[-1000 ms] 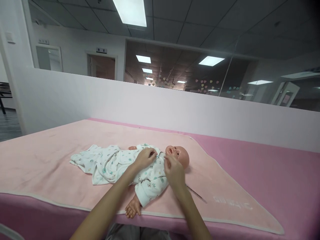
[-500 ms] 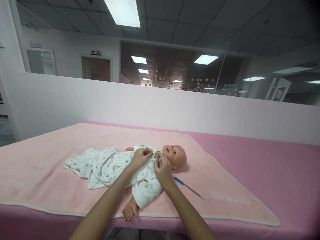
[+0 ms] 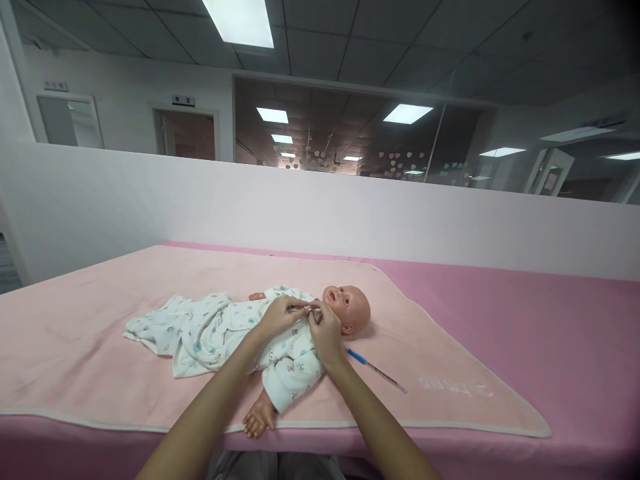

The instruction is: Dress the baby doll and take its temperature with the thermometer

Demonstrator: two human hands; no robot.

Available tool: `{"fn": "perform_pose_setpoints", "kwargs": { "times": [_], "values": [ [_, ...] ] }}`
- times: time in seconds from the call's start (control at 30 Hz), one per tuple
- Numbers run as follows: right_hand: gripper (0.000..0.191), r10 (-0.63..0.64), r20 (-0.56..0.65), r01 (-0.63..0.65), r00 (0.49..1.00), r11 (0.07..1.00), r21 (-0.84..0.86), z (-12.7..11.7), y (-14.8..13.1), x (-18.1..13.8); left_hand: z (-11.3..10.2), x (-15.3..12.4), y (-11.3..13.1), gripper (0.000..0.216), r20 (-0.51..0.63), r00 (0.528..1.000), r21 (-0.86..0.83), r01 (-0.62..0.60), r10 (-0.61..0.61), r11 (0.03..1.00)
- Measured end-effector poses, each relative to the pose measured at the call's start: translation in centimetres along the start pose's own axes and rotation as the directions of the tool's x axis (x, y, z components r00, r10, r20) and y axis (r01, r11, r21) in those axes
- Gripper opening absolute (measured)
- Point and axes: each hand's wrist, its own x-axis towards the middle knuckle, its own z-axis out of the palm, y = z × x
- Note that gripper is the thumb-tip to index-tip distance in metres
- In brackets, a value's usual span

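Observation:
A baby doll [image 3: 350, 308] lies on its back on a light pink blanket [image 3: 100, 347], head to the right. It wears a white printed romper [image 3: 220, 330]. My left hand [image 3: 281, 315] and my right hand [image 3: 326, 335] meet at the doll's collar, just below its chin. Both pinch the romper's fabric there, fingers closed. The doll's bare near hand [image 3: 256, 421] sticks out of a sleeve by the blanket's front edge.
A blue pen [image 3: 375, 369] lies on the blanket just right of my right wrist. The blanket covers a darker pink table [image 3: 540, 333]. A low white partition wall [image 3: 320, 213] runs behind it, with glass-walled rooms beyond.
My right hand has slid left, off the doll's face to its collar, and now touches my left hand. The pen it hid has come into view.

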Motion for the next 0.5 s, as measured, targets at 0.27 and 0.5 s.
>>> {"fn": "perform_pose_setpoints", "kwargs": {
  "times": [0.27, 0.5],
  "values": [
    [0.018, 0.023, 0.005, -0.023, 1.000, 0.993, -0.113, 0.05, 0.05, 0.00, 0.03, -0.05, 0.13, 0.030, -0.015, 1.000, 0.070, 0.023, -0.022, 0.997],
    [0.017, 0.029, 0.007, -0.027, 1.000, 0.983, -0.179, 0.21, 0.10, -0.16, 0.35, 0.13, -0.31, 0.025, -0.036, 0.999, 0.202, 0.019, -0.012, 0.979]
  ]
}}
